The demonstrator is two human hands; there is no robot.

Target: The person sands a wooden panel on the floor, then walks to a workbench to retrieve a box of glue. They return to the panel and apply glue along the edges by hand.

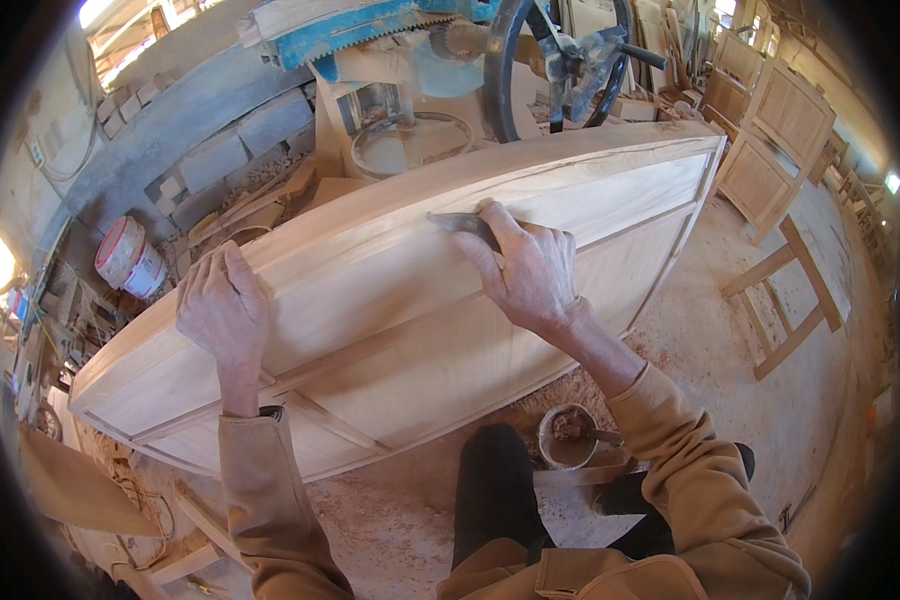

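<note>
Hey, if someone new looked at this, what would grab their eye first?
Probably the large pale wooden panel spanning the middle of the view, with the left hand at its far edge and the right hand holding a small dark tool. Next, perhaps the black handwheel at the top, then the red-rimmed bucket at left.

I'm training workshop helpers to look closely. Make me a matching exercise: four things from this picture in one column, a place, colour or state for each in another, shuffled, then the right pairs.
Things
1. Left hand
2. Bucket
3. Right hand
4. Spoked handwheel

Places, colours, states
A. Black, beyond the wooden panel at the top of the picture
B. Holding a dark flat tool at the panel
C. At the panel's far edge, with no tool visible in it
D. White and red, near the picture's left side

Right pairs: 1-C, 2-D, 3-B, 4-A
</note>
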